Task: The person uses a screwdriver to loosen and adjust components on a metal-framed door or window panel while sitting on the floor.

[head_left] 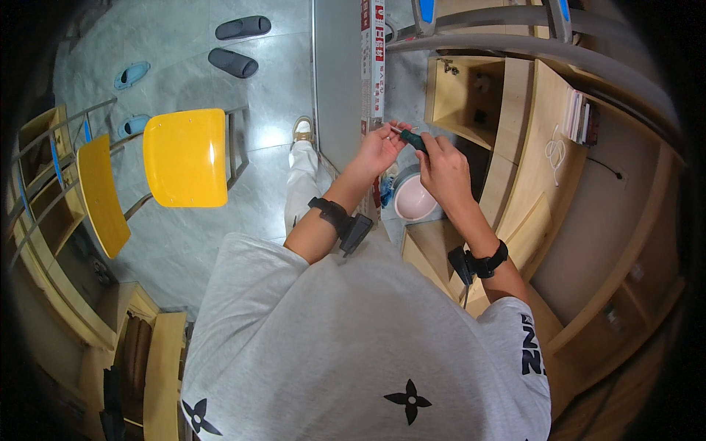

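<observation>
My right hand (pixel 446 170) is closed round the dark green handle of a screwdriver (pixel 413 140). Its thin shaft points left, toward the fingertips of my left hand (pixel 376 152). Those fingers are curled and pinched together close to the shaft's tip; whatever they hold is too small to make out. Both hands are beside the edge of an upright grey door panel (pixel 340 88), just in front of a strip of white and red printed tape (pixel 373 62) running along that edge.
Below my hands stands a pink basin (pixel 414 200), with an open wooden cabinet (pixel 463 99) beyond. Curved metal rails (pixel 500 40) cross the upper right. To the left are a yellow chair (pixel 185 158), dark grey slippers (pixel 234 63) and blue slippers (pixel 133 76) on grey tiles.
</observation>
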The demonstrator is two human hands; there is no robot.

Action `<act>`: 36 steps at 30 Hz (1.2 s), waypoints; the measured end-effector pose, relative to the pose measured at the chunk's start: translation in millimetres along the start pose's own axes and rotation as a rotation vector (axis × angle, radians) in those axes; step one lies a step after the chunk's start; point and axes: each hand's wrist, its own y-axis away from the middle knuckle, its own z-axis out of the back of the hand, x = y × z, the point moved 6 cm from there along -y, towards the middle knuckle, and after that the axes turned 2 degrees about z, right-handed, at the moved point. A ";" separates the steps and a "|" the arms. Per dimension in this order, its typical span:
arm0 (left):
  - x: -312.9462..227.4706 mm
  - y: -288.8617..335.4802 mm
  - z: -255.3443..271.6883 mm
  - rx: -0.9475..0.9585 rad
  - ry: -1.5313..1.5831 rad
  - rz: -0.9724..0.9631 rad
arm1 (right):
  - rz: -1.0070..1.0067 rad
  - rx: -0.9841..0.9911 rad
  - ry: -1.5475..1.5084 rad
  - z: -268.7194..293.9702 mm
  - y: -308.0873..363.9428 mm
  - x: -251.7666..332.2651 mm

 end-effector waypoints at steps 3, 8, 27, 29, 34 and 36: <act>6.1 1.0 -0.2 -0.046 0.041 0.029 | -0.008 0.021 0.009 0.1 2.3 -2.0; 5.8 -0.8 -2.3 -0.014 0.015 0.016 | 0.009 0.005 0.001 -0.3 1.5 -5.0; 6.1 -5.5 7.2 -0.043 0.116 0.023 | 0.115 0.023 0.050 1.5 1.7 -0.4; 3.0 -7.1 7.3 0.006 0.117 -0.007 | 0.222 -0.013 0.057 3.7 -3.8 1.8; 2.5 -4.7 -1.8 0.038 0.151 0.007 | 0.235 -0.025 0.043 6.0 -10.3 6.2; 4.9 -5.6 0.5 0.039 0.152 0.004 | -0.176 0.236 0.096 -3.4 -13.5 -10.3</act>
